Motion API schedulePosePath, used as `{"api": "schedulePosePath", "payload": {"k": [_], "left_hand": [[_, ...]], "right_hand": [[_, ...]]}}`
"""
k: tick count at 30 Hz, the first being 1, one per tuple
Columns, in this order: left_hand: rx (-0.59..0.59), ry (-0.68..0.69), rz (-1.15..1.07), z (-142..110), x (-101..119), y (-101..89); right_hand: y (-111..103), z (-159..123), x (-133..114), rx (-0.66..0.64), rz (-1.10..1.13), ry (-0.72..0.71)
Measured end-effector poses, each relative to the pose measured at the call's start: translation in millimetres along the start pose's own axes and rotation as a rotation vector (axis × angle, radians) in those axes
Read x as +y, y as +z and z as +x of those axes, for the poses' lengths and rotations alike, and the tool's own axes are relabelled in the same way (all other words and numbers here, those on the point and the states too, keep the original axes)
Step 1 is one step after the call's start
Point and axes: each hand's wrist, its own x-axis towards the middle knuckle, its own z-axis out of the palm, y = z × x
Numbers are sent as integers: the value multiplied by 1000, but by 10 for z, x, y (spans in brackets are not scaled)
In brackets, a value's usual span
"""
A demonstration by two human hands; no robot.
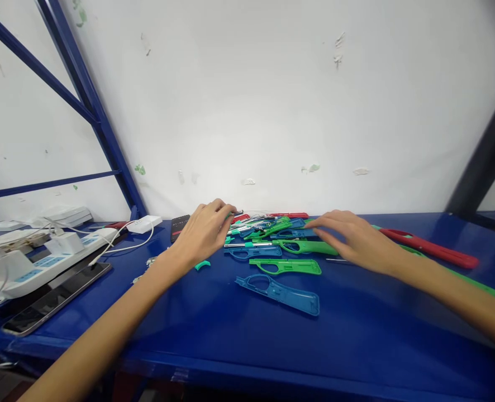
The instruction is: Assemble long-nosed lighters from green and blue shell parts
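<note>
My left hand point(209, 230) is at the left edge of a pile of lighter parts point(268, 224), fingers curled and thumb against them. A small dark tip shows past its fingertips; I cannot make out what it belongs to. Over the right side of the pile, my right hand point(350, 239) has its fingers stretched forward and its thumb apart, close to a green lighter casing point(310, 247). Nearer me lie a blue casing half point(295, 297) and a green casing half point(289, 267). Behind them is a blue casing point(253, 251) with a metal tube.
A red long lighter casing point(429, 247) lies at the right. A small teal piece point(203, 265) is by my left wrist. At the left are a phone point(58, 298), a white power strip point(46, 268) and cables. A white wall point(247, 111) rises behind the blue table point(214, 335).
</note>
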Motion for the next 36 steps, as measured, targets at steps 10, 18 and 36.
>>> {"api": "schedulePosePath", "payload": {"k": [10, 18, 36], "left_hand": [[-107, -29, -428, -642, 529, -295], [-150, -145, -515, -792, 442, -54], [192, -146, -351, -949, 380, 183]], "right_hand": [[-167, 54, -444, -73, 104, 79], [10, -24, -979, -322, 241, 13], [-29, 10, -683, -190, 142, 0]]}}
